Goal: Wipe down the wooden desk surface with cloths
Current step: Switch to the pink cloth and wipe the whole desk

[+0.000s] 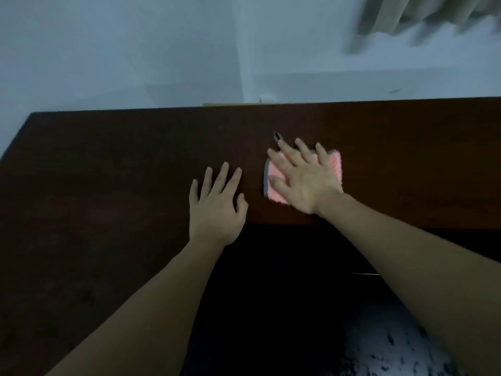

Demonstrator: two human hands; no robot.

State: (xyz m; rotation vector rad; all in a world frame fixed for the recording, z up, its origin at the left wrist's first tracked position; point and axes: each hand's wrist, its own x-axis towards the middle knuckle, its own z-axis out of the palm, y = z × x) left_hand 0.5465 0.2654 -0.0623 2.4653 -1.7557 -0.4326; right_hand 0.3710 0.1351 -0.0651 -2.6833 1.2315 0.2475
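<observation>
Right hand (301, 180) flat on cloth (334, 166) | near desk (108, 172) edge (front)

Your left hand (217, 210) and right hand (303, 180) are bare, with no rings, watch or gloves. Both forearms, nearer you than the dark brown wooden tabletop (108, 164), show no sleeves.
</observation>
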